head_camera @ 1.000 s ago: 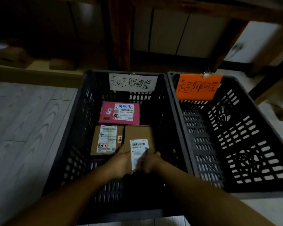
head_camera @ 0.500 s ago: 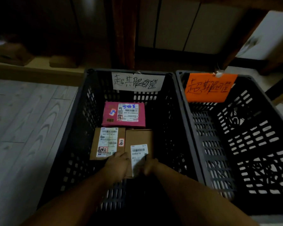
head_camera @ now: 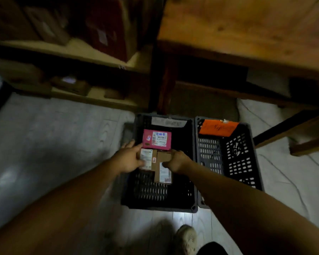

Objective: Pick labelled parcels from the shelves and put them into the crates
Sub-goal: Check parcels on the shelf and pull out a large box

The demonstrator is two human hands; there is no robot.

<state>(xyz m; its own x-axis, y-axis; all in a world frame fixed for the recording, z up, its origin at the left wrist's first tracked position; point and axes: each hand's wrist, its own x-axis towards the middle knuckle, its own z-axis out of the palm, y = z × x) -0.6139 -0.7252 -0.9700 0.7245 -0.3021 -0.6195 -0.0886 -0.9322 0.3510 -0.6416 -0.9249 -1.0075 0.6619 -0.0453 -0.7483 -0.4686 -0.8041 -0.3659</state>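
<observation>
Both hands hang above the left crate (head_camera: 129,192) holding nothing: the left hand (head_camera: 130,159) is spread flat with fingers loose, the right hand (head_camera: 177,161) loosely curled. Directly beneath and between them lie two brown parcels, the left box (head_camera: 148,160) under the left hand's fingers and the right box (head_camera: 163,167) with its long axis running toward the person; the pink parcel (head_camera: 157,139) sits just beyond them. The next pick probably lies up and to the left, on the shelves (head_camera: 92,96), nearer the left hand, while the right crate (head_camera: 247,183) looks empty.
</observation>
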